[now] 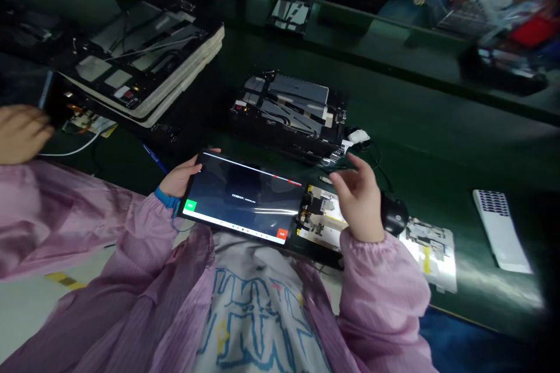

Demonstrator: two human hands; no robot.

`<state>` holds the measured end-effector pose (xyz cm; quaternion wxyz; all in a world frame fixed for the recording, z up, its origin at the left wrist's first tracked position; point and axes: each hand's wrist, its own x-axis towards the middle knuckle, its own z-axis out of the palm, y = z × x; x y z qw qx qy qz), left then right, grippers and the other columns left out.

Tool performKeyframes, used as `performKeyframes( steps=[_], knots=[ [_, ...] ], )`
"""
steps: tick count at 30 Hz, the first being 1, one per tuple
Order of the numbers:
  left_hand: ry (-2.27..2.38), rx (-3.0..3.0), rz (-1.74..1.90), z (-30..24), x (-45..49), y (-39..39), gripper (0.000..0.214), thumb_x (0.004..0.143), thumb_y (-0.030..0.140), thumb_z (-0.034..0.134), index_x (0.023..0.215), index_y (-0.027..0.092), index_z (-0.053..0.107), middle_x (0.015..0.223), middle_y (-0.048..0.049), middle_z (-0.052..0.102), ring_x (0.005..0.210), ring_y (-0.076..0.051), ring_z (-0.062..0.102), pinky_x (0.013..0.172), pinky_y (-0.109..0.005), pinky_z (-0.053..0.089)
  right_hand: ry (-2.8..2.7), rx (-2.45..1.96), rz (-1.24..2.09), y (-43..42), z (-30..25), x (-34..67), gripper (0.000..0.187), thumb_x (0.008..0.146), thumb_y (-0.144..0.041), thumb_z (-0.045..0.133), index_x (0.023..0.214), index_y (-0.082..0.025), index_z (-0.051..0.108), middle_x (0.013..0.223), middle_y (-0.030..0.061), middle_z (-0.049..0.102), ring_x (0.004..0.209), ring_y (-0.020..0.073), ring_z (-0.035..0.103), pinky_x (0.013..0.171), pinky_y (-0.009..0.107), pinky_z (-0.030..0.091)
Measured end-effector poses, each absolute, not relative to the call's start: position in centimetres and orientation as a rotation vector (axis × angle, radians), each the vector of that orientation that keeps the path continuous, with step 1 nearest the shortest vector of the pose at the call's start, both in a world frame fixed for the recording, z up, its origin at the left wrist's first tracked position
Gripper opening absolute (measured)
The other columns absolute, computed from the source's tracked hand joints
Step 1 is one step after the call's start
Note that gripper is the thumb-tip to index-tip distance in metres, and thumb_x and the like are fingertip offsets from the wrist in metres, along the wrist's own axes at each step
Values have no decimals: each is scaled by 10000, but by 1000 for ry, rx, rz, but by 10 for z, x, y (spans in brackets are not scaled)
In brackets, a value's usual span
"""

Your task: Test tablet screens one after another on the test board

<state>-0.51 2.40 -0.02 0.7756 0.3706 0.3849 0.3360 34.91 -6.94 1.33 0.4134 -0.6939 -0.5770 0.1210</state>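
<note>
My left hand (180,178), with a blue band at the wrist, grips the left edge of a tablet (245,198). Its screen is lit, dark in the middle, with a green square at the lower left and a red one at the lower right. My right hand (361,201) hovers right of the tablet, thumb and index finger apart, nothing seen between them. Beneath and beside that hand lies an opened tablet assembly (319,215) with exposed circuit parts, partly covered by the hand. A round black device (394,214) stands just behind my right wrist.
Stacked tablet assemblies (301,105) stand beyond the tablet; a taller pile (144,58) is at left. A metal-backed part (433,253) and a white strip (503,230) lie right. A co-worker's hand (21,134) is at far left; other people work across the bench (437,145).
</note>
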Motion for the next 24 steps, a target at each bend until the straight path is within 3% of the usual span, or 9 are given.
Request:
performKeyframes(
  steps=[2,4,8,11,18,24],
  knots=[
    [808,791,739,-1,-4,23,715,704,344,718,1356,161,488,1096,-112,685,986,-299,657,885,-387,521,-1637,-1656,183,-73,24,317,617,842,-436,596,1352,-163,382,1124,153,622,1047,291,587,862,482,488],
    [785,783,748,-2,-4,23,703,714,382,712,1347,163,499,1108,-113,680,985,-298,656,884,-394,516,-1854,-1493,129,-84,35,273,532,871,-373,565,1322,-137,412,1249,192,553,1213,306,482,981,525,417],
    [745,776,757,-4,-4,21,662,737,406,704,1331,182,518,1133,-103,674,998,-288,650,904,-386,498,-2431,-985,348,-108,34,190,417,893,-353,528,1247,-136,492,1332,144,528,1356,296,327,1107,619,221],
    [727,780,771,-5,-4,19,630,757,387,692,1329,191,518,1133,-91,675,1019,-274,642,923,-371,484,-2568,-910,348,-108,20,157,422,897,-334,527,1267,-137,481,1428,128,439,1401,300,241,1089,677,188],
    [707,779,758,-7,-7,18,601,770,373,683,1317,179,526,1106,-96,684,1015,-267,644,897,-353,494,-2462,-887,382,-101,27,162,373,908,-363,505,1212,-148,519,1347,134,525,1399,273,268,1123,651,55],
    [736,778,757,-9,-8,20,630,729,383,724,1300,185,547,1084,-72,692,988,-254,647,828,-308,510,-2111,-1254,316,-112,38,224,289,860,-268,569,1119,-153,516,1208,152,590,1316,291,401,1113,591,209]
  ],
)
